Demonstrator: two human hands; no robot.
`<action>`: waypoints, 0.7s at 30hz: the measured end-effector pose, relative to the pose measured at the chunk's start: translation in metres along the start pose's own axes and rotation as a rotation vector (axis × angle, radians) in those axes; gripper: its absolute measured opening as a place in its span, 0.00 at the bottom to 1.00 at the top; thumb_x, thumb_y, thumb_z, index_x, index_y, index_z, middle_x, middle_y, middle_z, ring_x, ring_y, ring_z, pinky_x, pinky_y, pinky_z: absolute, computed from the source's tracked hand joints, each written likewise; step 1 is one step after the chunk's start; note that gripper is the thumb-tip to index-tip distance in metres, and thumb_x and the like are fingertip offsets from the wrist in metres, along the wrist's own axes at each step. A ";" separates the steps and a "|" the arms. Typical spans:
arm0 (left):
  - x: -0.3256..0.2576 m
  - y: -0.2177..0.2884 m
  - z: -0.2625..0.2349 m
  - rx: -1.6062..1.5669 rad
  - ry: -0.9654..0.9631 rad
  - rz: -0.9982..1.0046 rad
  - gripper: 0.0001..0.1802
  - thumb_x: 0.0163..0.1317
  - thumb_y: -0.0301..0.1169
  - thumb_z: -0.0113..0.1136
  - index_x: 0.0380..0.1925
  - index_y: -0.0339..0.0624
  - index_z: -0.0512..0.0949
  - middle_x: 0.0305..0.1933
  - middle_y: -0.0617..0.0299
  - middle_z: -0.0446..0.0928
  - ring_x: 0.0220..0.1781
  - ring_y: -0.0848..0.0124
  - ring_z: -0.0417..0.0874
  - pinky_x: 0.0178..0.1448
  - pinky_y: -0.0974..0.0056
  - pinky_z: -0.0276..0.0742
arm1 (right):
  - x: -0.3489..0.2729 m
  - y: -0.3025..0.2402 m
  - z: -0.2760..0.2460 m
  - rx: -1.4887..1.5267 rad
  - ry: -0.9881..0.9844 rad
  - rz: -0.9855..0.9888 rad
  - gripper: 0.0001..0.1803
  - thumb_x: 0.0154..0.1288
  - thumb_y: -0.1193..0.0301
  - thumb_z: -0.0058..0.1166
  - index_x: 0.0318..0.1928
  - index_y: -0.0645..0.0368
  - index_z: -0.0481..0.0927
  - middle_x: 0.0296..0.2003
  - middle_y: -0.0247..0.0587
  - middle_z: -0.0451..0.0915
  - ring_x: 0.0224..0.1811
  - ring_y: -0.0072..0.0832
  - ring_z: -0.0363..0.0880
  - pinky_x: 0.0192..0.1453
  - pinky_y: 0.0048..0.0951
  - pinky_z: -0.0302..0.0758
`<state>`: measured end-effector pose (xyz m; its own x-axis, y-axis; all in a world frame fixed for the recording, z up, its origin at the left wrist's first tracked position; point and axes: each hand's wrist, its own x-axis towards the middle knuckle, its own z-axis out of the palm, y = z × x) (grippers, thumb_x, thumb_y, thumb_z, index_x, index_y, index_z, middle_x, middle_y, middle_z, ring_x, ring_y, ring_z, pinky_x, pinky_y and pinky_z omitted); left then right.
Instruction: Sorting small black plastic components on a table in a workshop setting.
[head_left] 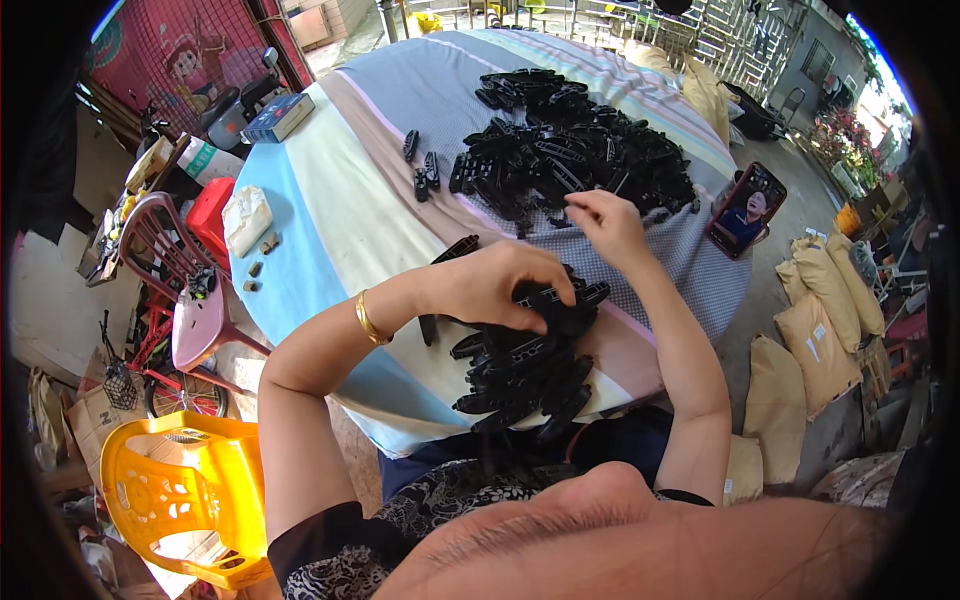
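A large heap of long black plastic parts (570,150) covers the far middle of the cloth-covered table. A smaller pile of similar black parts (520,375) lies at the near edge, in front of my body. My left hand (500,283), with a gold bangle on its wrist, curls thumb and fingers around a black plastic part (545,298) over the near pile. At the near side of the large heap is my right hand (608,228). Its thumb and fingertips are pinched together; whatever is between them is too small to make out.
Three loose black parts (421,178) lie left of the heap. A thick book (278,118), a white plastic bag (247,221) and small brown bits (256,269) sit at the table's left. A propped phone (746,211) stands right. Around are a yellow chair (185,440) and paper sacks (815,340).
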<state>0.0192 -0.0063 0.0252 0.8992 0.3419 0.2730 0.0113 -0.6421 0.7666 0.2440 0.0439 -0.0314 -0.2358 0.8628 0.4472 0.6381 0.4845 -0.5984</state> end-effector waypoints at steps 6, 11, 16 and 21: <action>-0.004 -0.038 -0.034 0.275 0.408 -0.326 0.14 0.51 0.27 0.64 0.40 0.41 0.80 0.40 0.56 0.79 0.43 0.63 0.80 0.48 0.65 0.76 | -0.001 0.000 0.028 -0.517 -0.088 -0.187 0.09 0.54 0.68 0.58 0.34 0.57 0.81 0.34 0.40 0.78 0.39 0.37 0.77 0.41 0.35 0.75; -0.005 -0.103 -0.046 0.978 0.369 -0.215 0.16 0.46 0.25 0.62 0.39 0.44 0.80 0.48 0.59 0.72 0.53 0.57 0.69 0.55 0.58 0.70 | -0.005 -0.017 0.024 -0.301 0.053 -0.158 0.07 0.52 0.68 0.61 0.28 0.58 0.78 0.29 0.39 0.78 0.35 0.36 0.77 0.38 0.35 0.75; 0.005 -0.106 -0.033 0.820 0.577 -0.118 0.14 0.43 0.23 0.63 0.34 0.40 0.78 0.39 0.56 0.72 0.48 0.56 0.71 0.53 0.58 0.70 | -0.009 -0.024 0.015 0.014 0.166 -0.049 0.10 0.51 0.70 0.65 0.27 0.61 0.78 0.23 0.40 0.79 0.22 0.29 0.78 0.28 0.25 0.75; 0.006 -0.085 -0.024 -0.654 0.620 -0.259 0.17 0.57 0.22 0.61 0.46 0.36 0.69 0.43 0.59 0.75 0.42 0.72 0.79 0.47 0.66 0.79 | -0.010 -0.034 0.015 0.356 0.303 -0.102 0.06 0.53 0.76 0.63 0.32 0.63 0.80 0.26 0.39 0.80 0.24 0.25 0.79 0.28 0.21 0.75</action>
<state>0.0134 0.0670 -0.0243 0.5071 0.8459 0.1651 -0.2395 -0.0457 0.9698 0.2134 0.0211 -0.0254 -0.0256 0.7530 0.6576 0.3195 0.6294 -0.7083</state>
